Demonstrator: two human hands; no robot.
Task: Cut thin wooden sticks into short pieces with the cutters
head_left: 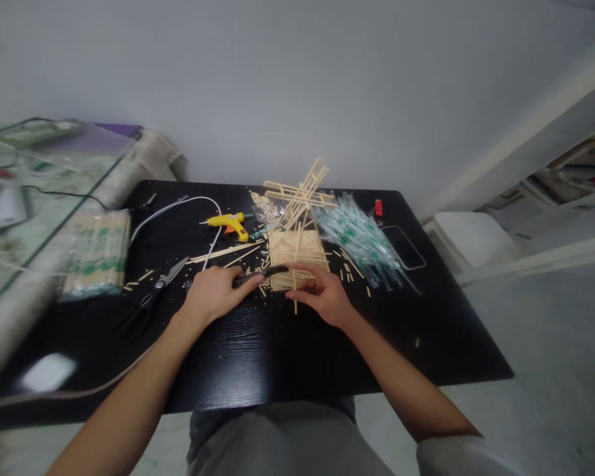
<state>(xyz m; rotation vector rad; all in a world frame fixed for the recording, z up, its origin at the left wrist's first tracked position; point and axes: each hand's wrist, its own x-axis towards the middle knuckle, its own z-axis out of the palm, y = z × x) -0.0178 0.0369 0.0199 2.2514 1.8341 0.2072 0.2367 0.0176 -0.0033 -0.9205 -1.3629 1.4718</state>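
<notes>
My left hand (pixel 212 292) is closed around a slim black hand tool (pixel 274 270), whose exact kind I cannot make out. The tool's far end reaches toward the fingertips of my right hand (pixel 326 296). Those fingers are curled around a thin wooden stick (pixel 296 305) that points toward me. Just beyond my hands is a square model base (pixel 300 243) of pale sticks. Over its far side rises a cross-shaped frame (pixel 300 198) of the same sticks, like windmill sails.
A yellow glue gun (pixel 233 223) lies behind my left hand, its white cord trailing left. Black-handled scissors (pixel 161 284) and a bundle of wrapped sticks (pixel 96 254) are on the left. To the right are plastic-wrapped packets (pixel 359 235) and a phone (pixel 404 247). Offcuts litter the black table (pixel 426 317).
</notes>
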